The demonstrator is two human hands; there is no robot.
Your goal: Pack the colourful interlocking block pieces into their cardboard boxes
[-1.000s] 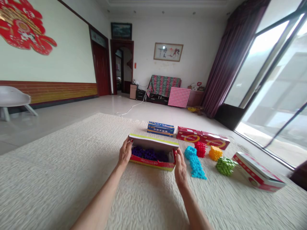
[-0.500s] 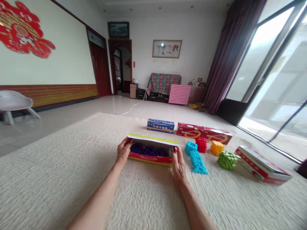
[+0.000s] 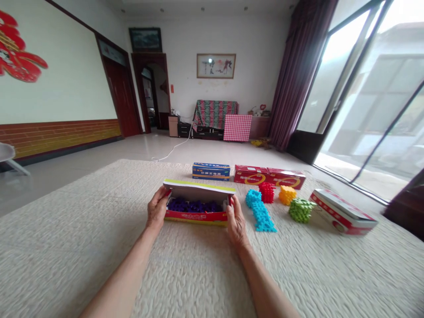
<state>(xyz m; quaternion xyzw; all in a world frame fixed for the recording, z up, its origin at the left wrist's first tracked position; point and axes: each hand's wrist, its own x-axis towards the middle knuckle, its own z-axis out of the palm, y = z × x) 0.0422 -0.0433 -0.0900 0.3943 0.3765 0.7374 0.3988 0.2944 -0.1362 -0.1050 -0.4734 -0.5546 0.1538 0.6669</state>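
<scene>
A long red-and-yellow cardboard box (image 3: 195, 217) sits in front of me, its lid flap raised at the far side. Dark purple toy pieces (image 3: 194, 206) lie inside it. My left hand (image 3: 157, 209) grips the box's left end, and my right hand (image 3: 236, 222) holds the right end with the thumb near the rim. To the right of the box are light-blue interlocking pieces (image 3: 261, 214), a red block of pieces (image 3: 266, 193), an orange block (image 3: 287, 194) and a green block (image 3: 301, 210).
A blue box (image 3: 211, 171) stands behind the cardboard box. Two red boxes (image 3: 251, 175) stand end to end beside it. A red-and-white box (image 3: 342, 213) lies at the right. Everything rests on a cream quilted cover (image 3: 82, 229). A dark object (image 3: 406, 207) is at the right edge.
My view has turned to the right, so the room and the boxes appear further left. Both hands keep their hold on the cardboard box.
</scene>
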